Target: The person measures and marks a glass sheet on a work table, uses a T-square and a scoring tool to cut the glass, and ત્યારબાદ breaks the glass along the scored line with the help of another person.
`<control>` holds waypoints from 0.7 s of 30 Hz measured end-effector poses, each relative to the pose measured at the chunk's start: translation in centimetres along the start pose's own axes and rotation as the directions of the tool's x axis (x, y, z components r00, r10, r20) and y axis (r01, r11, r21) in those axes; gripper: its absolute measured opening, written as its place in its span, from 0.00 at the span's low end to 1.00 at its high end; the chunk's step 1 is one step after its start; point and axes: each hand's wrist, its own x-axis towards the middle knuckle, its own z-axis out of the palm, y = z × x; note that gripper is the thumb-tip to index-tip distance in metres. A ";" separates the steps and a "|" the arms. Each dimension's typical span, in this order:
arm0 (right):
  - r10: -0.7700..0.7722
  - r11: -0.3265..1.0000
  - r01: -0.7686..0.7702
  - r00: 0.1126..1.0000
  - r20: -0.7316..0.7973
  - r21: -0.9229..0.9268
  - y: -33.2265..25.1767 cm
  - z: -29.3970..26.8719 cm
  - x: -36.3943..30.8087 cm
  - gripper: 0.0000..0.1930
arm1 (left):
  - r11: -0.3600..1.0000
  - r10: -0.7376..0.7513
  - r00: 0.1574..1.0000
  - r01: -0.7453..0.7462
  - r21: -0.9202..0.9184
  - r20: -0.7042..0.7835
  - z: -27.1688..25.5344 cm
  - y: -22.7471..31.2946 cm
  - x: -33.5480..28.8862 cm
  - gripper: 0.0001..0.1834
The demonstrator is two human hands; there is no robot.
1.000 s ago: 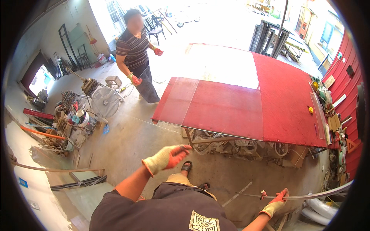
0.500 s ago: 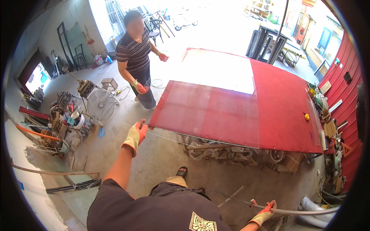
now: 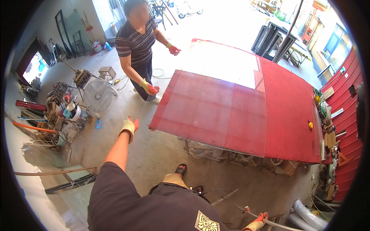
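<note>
My left hand (image 3: 130, 127), in a pale glove with red fingers, is stretched out left of the table's near corner, apart from it. Its fingertips stand apart, and I make out nothing between them. Low at the right, my right hand (image 3: 257, 222), gloved alike, is closed on a long thin grey bar (image 3: 279, 225) that has a small red knob near one end. A large clear glass sheet (image 3: 208, 111) lies on the red-covered table (image 3: 289, 104), one edge overhanging the near side. Across from my left hand is another person's gloved hand (image 3: 149, 88).
That person (image 3: 135, 50) stands beyond the table's left end. A fan (image 3: 97, 95) and cluttered tools are on the left floor. Dark frames (image 3: 271, 42) are stacked behind the table; a small yellow object (image 3: 310, 125) sits on its right side. Plastic-wrapped rolls (image 3: 310, 215) lie lower right.
My left hand has moved away from the table's corner, its fingers looser. My right hand and the bar have dropped lower in view. The glass overhangs the near edge more; the other person appears closer.
</note>
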 end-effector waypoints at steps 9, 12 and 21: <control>0.096 0.962 -0.159 0.958 -0.270 -0.221 -9.1 5.8 -7.6 0.19 | 0.995 -0.065 0.993 0.057 0.087 0.102 6.1 -0.6 6.0 0.49; 0.018 0.906 -0.128 0.964 -0.265 -0.404 -12.3 7.5 -10.0 0.20 | 0.995 -0.047 0.965 0.024 0.092 0.256 7.4 0.0 6.7 0.47; -0.046 0.883 -0.026 0.989 -0.142 -0.468 -9.5 5.0 -7.0 0.17 | 0.989 0.130 0.986 -0.121 -0.088 0.103 14.2 -4.4 10.9 0.26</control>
